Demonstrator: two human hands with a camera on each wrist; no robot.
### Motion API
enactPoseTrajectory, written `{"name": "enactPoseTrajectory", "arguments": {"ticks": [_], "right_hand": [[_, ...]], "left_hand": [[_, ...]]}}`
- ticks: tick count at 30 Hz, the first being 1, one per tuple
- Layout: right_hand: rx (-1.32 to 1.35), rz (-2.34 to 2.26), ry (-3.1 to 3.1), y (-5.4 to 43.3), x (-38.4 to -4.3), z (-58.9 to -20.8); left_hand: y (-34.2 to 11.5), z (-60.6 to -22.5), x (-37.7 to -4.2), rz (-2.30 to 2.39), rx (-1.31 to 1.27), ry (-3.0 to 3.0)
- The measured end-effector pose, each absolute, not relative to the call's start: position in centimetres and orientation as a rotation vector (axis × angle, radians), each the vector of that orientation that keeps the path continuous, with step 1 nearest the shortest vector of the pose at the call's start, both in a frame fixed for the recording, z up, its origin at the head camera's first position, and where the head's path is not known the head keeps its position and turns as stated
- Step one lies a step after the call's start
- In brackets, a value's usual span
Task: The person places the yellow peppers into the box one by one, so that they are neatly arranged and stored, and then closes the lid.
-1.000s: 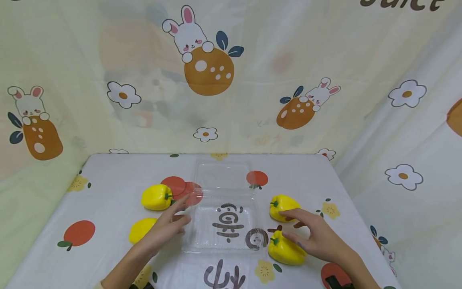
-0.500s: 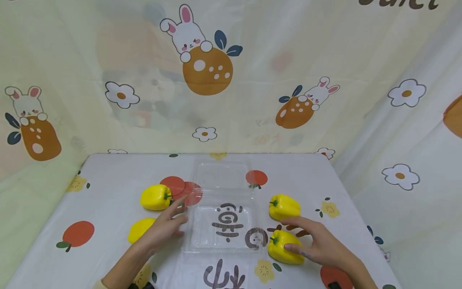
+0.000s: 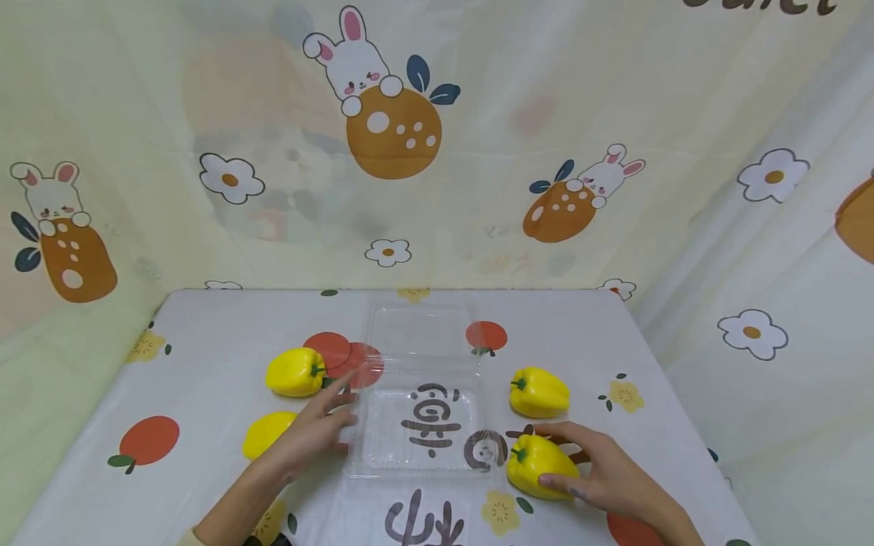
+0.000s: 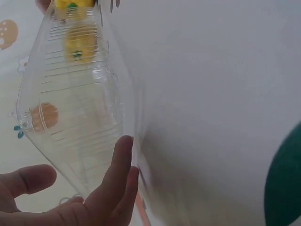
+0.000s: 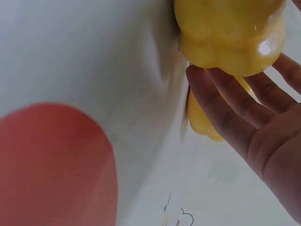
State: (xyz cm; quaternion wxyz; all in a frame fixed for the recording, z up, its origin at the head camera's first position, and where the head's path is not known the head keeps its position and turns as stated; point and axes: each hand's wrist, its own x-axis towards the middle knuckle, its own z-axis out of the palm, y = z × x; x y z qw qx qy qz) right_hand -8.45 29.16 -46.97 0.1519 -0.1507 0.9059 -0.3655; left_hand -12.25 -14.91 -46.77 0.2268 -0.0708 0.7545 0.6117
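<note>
My right hand (image 3: pixel 614 470) is around the nearer right yellow bell pepper (image 3: pixel 536 464), thumb on its near side, fingers behind it. In the right wrist view the fingers (image 5: pixel 221 106) lie along this pepper's lower side. Just beyond it sits a second yellow bell pepper (image 3: pixel 539 392). A clear plastic clamshell box (image 3: pixel 423 477), lid folded back, lies open at the table's middle. At its left edge is my left hand (image 3: pixel 310 436), fingers loosely extended. The left wrist view shows those fingertips right at the box's wall (image 4: pixel 129 113).
Two more yellow bell peppers lie left of the box: one farther back (image 3: pixel 293 372), and a nearer one (image 3: pixel 268 434) partly hidden by the left forearm. The table (image 3: pixel 225 334) has a printed white cloth, with a curtain (image 3: pixel 478 212) behind.
My right hand has moved from between the two right peppers toward me, and its fingers have come around the nearer one. My left hand has drawn back slightly to the box's edge.
</note>
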Motion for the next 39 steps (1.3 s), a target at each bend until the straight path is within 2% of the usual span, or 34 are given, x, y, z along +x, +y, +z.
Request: {"name": "enactPoseTrajectory", "arguments": {"ticks": [20, 39], "right_hand": [[-0.392, -1.040, 2.601, 29.15, -8.14, -47.63], [-0.465, -1.039, 2.662, 29.06, -8.25, -47.19]], "left_hand": [[-14.83, -47.24, -12.28, 1.681, -0.207, 2.068], [-14.69, -47.50, -11.93, 1.699, -0.205, 2.076]]}}
